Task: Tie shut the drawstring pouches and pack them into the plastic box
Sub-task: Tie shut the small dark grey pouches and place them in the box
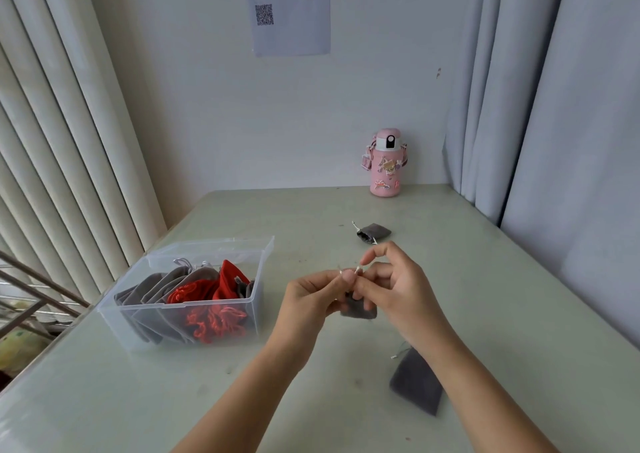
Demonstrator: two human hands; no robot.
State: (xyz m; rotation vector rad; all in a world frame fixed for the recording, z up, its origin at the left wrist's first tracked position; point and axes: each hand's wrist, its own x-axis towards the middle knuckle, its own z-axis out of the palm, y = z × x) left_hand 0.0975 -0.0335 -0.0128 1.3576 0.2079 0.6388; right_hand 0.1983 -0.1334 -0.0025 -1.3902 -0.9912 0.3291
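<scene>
My left hand (311, 298) and my right hand (391, 286) meet above the table, both pinching the pale drawstring of a small grey pouch (358, 309) that hangs below the fingers. A second grey pouch (417, 385) lies flat near the front, partly under my right forearm. A third grey pouch (374, 232), its mouth gathered, lies farther back. The clear plastic box (138, 317) stands open at the left with several grey and red pouches inside.
A pink water bottle (386, 163) stands at the back of the pale green table (277, 400) against the wall. Curtains hang on both sides. A metal rail is at the far left, beyond the table's edge.
</scene>
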